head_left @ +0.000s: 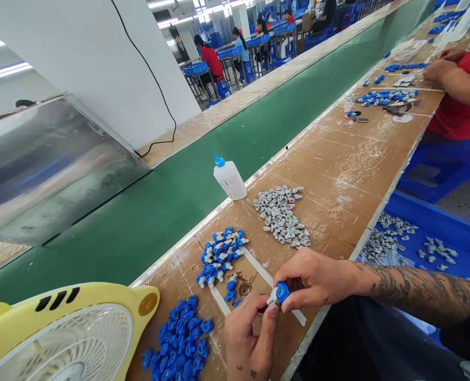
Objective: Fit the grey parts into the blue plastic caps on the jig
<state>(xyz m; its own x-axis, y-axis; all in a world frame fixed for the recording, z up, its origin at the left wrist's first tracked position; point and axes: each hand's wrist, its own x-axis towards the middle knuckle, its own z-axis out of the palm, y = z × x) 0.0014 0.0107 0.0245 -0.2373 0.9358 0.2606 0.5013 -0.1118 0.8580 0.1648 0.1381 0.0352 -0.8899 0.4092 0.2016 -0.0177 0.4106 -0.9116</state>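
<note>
My left hand (251, 336) pinches a small grey part (273, 298) between thumb and fingertips. A blue part (282, 291) is held by my right hand (318, 280), and the two parts meet end to end just above the bench. Left of my hands, a pile of joined blue-and-grey pieces (221, 254) lies beside strips of white tape. Nearer to me sits a heap of loose blue parts (181, 338). Beyond my right hand is a heap of loose grey parts (282, 216). A few blue pieces (231, 288) rest by a dark round stain.
A white bottle with a blue nozzle (231, 180) stands at the green conveyor's (171, 196) edge. A yellow fan (72, 333) fills the lower left. A blue tray (457, 238) with grey parts is at right. A person in red (469, 90) works farther along the bench.
</note>
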